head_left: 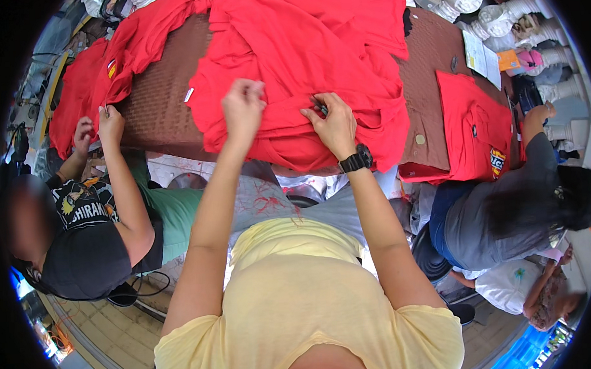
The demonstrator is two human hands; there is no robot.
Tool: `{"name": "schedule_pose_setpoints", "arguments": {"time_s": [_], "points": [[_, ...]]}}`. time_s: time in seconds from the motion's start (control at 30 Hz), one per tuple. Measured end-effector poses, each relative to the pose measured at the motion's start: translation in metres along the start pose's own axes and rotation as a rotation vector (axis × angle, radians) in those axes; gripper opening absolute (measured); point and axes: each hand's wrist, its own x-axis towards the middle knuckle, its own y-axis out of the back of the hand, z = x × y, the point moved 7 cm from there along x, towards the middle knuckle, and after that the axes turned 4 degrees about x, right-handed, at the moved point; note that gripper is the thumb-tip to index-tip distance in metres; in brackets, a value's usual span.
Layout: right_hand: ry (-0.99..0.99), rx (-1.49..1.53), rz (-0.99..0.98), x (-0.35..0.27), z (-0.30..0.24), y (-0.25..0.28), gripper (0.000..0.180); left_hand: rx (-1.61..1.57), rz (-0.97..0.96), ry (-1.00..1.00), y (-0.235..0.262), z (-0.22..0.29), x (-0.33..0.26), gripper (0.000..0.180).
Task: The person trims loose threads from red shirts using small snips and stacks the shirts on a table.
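A heap of red shirts [291, 61] lies spread over the brown cloth-covered table in front of me. My left hand [244, 111] is just above the near left part of the red fabric, fingers curled together and slightly blurred; whatever they pinch is too small to make out. To its right, my right hand [334, 123] rests at the fabric, thumb and fingers closed round a small dark tool [321, 109], mostly hidden in the grip. A black watch [356, 159] is on my right wrist. A white label [189, 94] shows at the heap's left edge.
On the left, a person [101, 217] handles another red shirt [118, 54]. A folded red shirt [476, 126] lies at the right, beside a second person in grey [505, 210]. Paper [482, 57] and thread cones [504, 14] line the far right. Red thread scraps [267, 202] dot my lap.
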Motion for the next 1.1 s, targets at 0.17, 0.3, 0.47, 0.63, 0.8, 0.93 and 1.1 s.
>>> {"name": "schedule_pose_setpoints", "arguments": {"time_s": [0.17,0.3,0.47,0.63,0.8,0.93,1.1], "points": [[0.002,0.223,-0.134,-0.011,-0.007,0.005,0.027,0.265,-0.297,-0.392,0.021,0.056,-0.022,0.008],[0.063,0.051,-0.296,-0.033,-0.031,-0.011,0.025,0.5,-0.373,-0.459,0.019,0.048,-0.034,0.012],[-0.005,0.142,-0.242,-0.038,-0.026,-0.013,0.025,0.533,-0.179,-0.421,0.029,0.045,-0.024,0.02],[-0.003,0.15,-0.092,-0.036,-0.05,-0.028,0.02,0.412,-0.19,-0.321,0.025,0.033,-0.025,0.023],[0.003,0.188,-0.012,-0.041,-0.049,-0.044,0.014,0.386,-0.131,-0.348,0.032,0.038,-0.024,0.029],[0.013,0.375,-0.138,-0.062,-0.063,-0.019,0.012,0.355,-0.029,-0.409,0.046,0.045,-0.022,0.032],[0.098,0.121,-0.673,-0.118,-0.044,-0.009,0.018,0.298,0.018,-0.435,0.048,0.056,-0.024,0.029]]}}
